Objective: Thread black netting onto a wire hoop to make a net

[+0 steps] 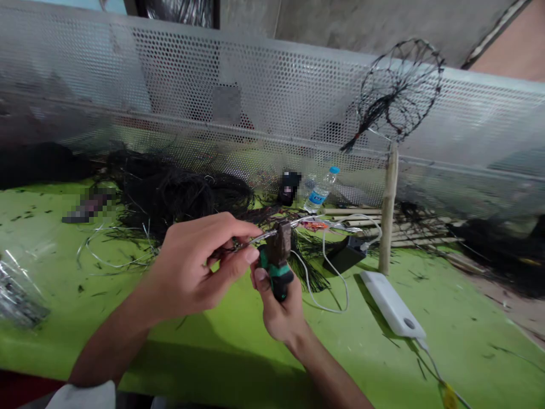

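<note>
My left hand (196,264) is closed, pinching a thin silvery wire (266,235) between thumb and index finger. Dark strands hang around the wire below those fingers. Pliers (279,253) with dark jaws and green-and-black handles are gripped in my right hand (284,315). Their jaws meet the wire just to the right of my left fingertips; whether they are fully closed on it I cannot tell. Behind the pliers, black fibre strands (313,270) fan out over the green tabletop (213,346).
A heap of black fibres (170,193) lies at back left. Further right stand a water bottle (321,190) and a wooden post (387,210) near a wire-frame piece (400,91). A black box (346,254), white power bank (392,304) and cables lie right. Perforated metal panels (276,85) close the back.
</note>
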Tool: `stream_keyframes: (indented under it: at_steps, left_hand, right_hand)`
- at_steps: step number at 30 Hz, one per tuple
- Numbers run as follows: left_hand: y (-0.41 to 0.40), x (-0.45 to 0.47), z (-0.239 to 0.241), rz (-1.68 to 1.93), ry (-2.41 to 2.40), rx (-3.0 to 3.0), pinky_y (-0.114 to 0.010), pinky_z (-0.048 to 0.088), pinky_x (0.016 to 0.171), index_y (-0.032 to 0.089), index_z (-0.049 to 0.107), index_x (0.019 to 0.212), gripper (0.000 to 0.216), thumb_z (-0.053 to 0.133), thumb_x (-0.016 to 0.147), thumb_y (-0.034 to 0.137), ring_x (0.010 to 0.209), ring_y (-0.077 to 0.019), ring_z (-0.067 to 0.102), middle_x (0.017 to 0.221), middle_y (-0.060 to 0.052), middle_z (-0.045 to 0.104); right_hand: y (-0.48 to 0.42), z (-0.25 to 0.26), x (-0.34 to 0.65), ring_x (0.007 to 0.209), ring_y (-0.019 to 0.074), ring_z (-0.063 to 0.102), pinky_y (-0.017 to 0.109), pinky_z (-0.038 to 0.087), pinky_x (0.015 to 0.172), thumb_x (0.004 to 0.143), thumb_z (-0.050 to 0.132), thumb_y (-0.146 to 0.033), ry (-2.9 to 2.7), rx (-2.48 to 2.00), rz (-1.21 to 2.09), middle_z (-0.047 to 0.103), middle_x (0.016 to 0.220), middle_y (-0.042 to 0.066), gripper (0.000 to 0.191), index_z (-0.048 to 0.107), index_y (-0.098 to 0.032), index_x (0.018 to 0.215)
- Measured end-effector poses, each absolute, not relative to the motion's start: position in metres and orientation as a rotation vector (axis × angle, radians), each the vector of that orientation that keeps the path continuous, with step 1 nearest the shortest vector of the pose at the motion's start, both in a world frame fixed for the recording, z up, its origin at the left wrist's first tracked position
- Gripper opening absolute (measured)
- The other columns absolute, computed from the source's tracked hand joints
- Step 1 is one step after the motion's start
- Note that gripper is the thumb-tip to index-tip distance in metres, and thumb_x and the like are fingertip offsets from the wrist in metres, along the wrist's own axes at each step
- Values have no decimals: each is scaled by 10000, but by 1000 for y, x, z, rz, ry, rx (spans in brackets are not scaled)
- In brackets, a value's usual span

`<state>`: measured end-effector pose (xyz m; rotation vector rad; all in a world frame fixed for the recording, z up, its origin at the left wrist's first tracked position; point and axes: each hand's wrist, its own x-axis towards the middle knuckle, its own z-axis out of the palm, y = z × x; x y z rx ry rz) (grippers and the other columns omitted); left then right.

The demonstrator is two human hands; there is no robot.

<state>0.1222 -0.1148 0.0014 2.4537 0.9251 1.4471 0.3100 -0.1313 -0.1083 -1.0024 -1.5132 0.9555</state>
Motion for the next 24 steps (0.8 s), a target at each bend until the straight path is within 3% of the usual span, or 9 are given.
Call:
stream_keyframes:
  at_steps: [5,15,20,24]
  left_hand:
    - [-114,121,-2,1425,848,2664,-151,516,785,164,641,1210,197,556,1034,144,839,-72,644,1041,-26,694]
    - [-115,115,-10,1476,834,2706,-186,489,659,113,635,1292,282,526,1032,121,740,-83,611,903,-18,661]
    - [-113,114,-8,1473,801,2547,-164,445,548,137,679,1234,236,577,1022,142,564,-46,542,727,47,629]
    - [-109,121,-5,1493,909,2572,-182,495,593,170,706,1125,163,582,1020,166,598,-64,633,731,43,696]
  right_hand:
    - [-131,-101,309,667,144,394,307,322,606,1043,529,-491,-1510,-915,1002,469,749,-13,300,564,-206,956]
    - [-126,-96,316,651,157,454,328,341,616,1011,548,-574,-1561,-932,1134,521,745,5,395,587,-191,924]
    - [-122,-93,320,657,157,462,325,357,631,1001,556,-590,-1602,-923,1152,526,714,1,422,603,-184,900]
    - [-119,-90,322,639,148,485,310,403,630,986,578,-606,-1575,-961,1185,538,703,-9,432,638,-178,987]
